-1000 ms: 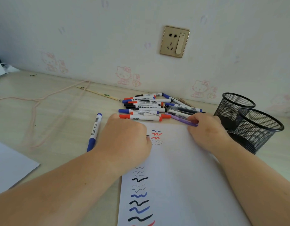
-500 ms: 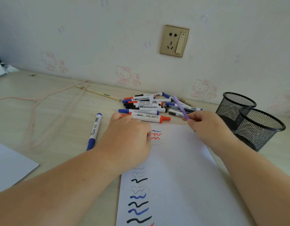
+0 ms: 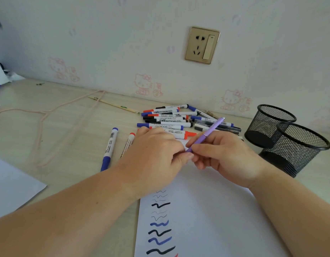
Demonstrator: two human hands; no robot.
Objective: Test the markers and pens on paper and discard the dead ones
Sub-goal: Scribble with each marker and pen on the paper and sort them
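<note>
On the left, the left hand (image 3: 156, 154) rests knuckles-up on the top of the paper (image 3: 206, 210), its grip pinched on the lower end of the purple pen (image 3: 208, 133), probably at the cap, though the tip is hidden. The pen's long axis climbs from that pinch up and to the right, toward the pile of markers (image 3: 169, 119) on the table (image 3: 58, 136). The right hand (image 3: 223, 154) clasps the barrel mid-length and is the nearer carrier, so uncapping likely means pulling along that slant.
</note>
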